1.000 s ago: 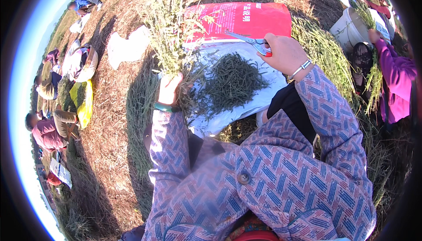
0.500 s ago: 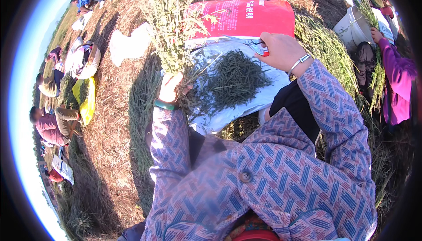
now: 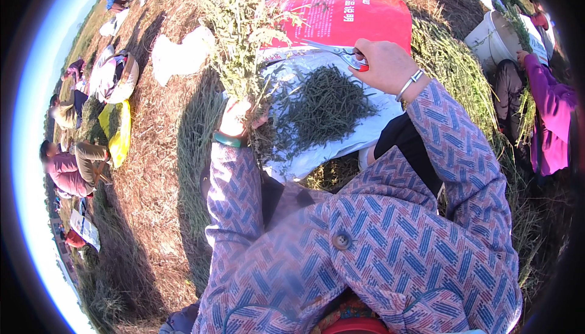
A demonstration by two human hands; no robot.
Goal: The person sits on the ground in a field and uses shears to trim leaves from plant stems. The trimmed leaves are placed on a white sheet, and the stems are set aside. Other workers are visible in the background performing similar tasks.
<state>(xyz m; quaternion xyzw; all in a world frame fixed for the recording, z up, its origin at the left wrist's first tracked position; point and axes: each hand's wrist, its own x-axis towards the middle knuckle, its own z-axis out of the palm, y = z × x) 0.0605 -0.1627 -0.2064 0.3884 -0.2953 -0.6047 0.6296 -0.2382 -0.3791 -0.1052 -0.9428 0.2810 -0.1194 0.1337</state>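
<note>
My left hand (image 3: 239, 117) is closed round the lower stems of a tall bunch of green plants (image 3: 239, 47), held upright. In my right hand (image 3: 385, 66) is a pair of scissors (image 3: 341, 52) with red on the handles; the blades point left toward the bunch, apart from its stems. Between and below my hands, a heap of dark green clippings (image 3: 329, 105) lies on a white sheet (image 3: 381, 110). The red printed part of a sack (image 3: 372, 23) spreads out beyond the heap.
Cut plants (image 3: 454, 69) lie in a pile to the right. Farther right, a person in a purple sleeve (image 3: 551, 105) holds stems beside a white bucket (image 3: 487, 41). At left are a white bag (image 3: 180, 56), a yellow bag (image 3: 122, 130) and several seated people on dry grass.
The scissors and my right hand have shifted slightly left and up, and the blades look more parted from the stems. My left hand still grips the bunch in nearly the same place.
</note>
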